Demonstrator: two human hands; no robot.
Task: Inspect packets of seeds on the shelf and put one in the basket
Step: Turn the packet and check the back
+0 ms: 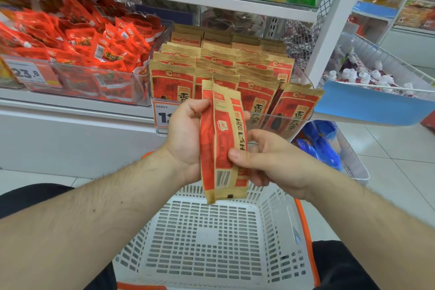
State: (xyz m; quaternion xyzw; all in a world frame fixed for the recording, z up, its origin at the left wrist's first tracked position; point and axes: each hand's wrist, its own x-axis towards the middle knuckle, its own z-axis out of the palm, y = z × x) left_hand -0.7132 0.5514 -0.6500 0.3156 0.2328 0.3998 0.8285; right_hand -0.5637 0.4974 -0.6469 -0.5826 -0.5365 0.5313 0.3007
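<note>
Red-and-kraft paper, that's the seed packet (223,141), held upright over the white basket (207,238), back panel showing. The left hand (186,134) grips its left edge; the right hand (266,158) pinches the right edge lower down. It looks like mid-inspection; next, lower it and let go into the near basket.

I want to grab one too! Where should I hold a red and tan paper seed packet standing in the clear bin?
Probably pinch the flat crimped top edge of a front red and tan paper seed packet from above; the packets stand upright and packed together, tops clear of the clear plastic bin.
</note>
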